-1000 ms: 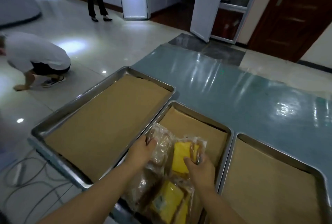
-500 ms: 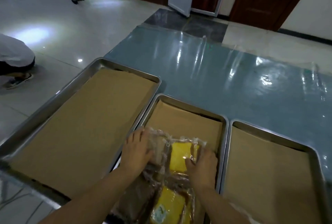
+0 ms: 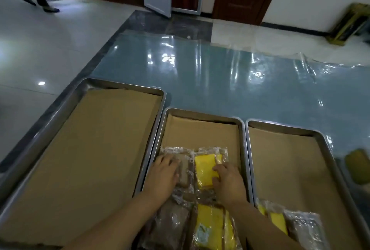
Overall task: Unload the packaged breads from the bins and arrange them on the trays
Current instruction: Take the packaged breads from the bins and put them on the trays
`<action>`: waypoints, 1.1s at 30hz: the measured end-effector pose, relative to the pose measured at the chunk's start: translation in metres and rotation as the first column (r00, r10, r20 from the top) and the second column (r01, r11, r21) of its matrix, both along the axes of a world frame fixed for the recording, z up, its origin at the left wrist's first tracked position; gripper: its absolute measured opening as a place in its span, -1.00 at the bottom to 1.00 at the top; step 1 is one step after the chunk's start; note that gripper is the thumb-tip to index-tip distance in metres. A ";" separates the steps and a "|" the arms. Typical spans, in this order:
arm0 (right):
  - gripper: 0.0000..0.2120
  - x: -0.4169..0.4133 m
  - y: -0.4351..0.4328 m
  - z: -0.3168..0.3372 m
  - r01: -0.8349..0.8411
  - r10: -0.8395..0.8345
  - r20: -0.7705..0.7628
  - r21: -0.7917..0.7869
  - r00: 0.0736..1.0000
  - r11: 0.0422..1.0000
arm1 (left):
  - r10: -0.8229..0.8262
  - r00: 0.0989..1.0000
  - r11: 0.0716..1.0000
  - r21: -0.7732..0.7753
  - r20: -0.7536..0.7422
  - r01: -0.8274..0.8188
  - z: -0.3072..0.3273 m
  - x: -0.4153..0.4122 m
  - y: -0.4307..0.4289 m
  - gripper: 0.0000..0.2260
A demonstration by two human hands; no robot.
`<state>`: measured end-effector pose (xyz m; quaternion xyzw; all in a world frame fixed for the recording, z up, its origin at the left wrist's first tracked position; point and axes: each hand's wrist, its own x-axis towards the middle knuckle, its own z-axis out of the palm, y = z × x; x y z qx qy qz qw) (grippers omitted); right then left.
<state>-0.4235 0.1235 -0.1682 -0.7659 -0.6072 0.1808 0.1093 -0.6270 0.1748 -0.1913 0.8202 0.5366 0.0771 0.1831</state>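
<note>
Head view: a brown packaged bread [image 3: 185, 172] and a yellow packaged bread [image 3: 205, 167] lie side by side on the paper lining of the middle tray [image 3: 202, 112]. The left hand [image 3: 163, 176] lies flat on the brown one, fingers spread; the right hand [image 3: 230, 182] presses relaxed fingers on the yellow one. A left tray [image 3: 124, 85] and a right tray [image 3: 284, 128] flank it on the glossy bench [image 3: 220, 81].

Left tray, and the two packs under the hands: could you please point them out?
Left tray [image 3: 124, 86]: head view, far rim.
Yellow pack [image 3: 204, 167]: head view, yellow middle.
Brown pack [image 3: 184, 173]: head view, exposed bread.
</note>
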 end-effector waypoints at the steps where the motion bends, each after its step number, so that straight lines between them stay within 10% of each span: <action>1: -0.69 -0.001 -0.002 0.004 0.023 -0.023 -0.004 0.018 1.000 1.000 | -0.035 0.999 0.999 0.020 -0.001 0.035 0.003 0.002 0.001 -0.57; 21: -0.90 0.158 -0.166 0.137 0.398 -0.435 -0.026 0.455 0.900 0.797 | -0.550 0.758 0.834 0.182 0.350 0.521 0.142 0.230 -0.095 -0.81; 33: -0.89 0.347 -0.311 0.194 0.431 -0.471 -0.070 0.538 0.880 0.725 | -0.570 0.687 0.821 0.289 0.450 0.492 0.186 0.425 -0.218 -0.83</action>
